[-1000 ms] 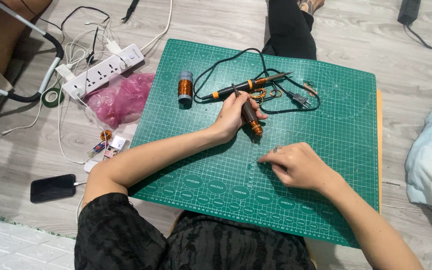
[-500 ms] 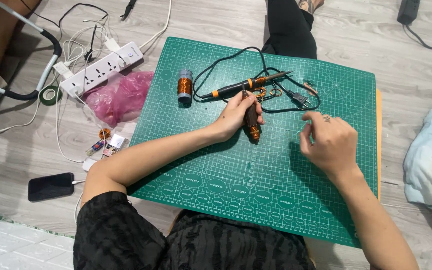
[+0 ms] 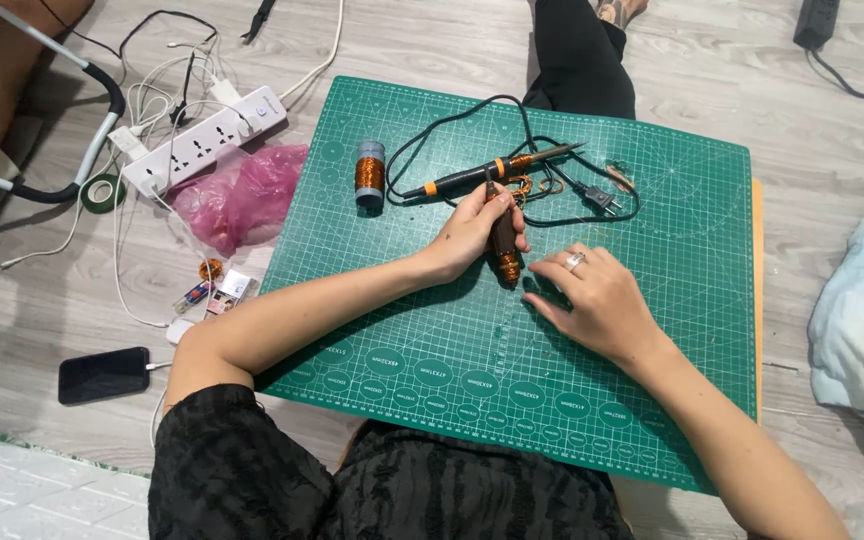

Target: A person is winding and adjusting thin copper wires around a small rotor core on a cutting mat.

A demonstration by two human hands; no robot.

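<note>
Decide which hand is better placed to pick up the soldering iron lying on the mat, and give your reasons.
Probably the right hand: it lies open and empty on the green mat. The left hand is nearer the soldering iron but already grips a copper-wound rod.

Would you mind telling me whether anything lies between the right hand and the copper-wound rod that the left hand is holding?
Nothing visible does. The right hand rests flat on the green cutting mat, just right of the rod gripped by the left hand, and only bare mat shows between them. The soldering iron and its cord lie farther up, behind the rod.

Right hand (image 3: 597, 300) back down beside the copper-wound rod (image 3: 504, 240), formerly raised.
</note>
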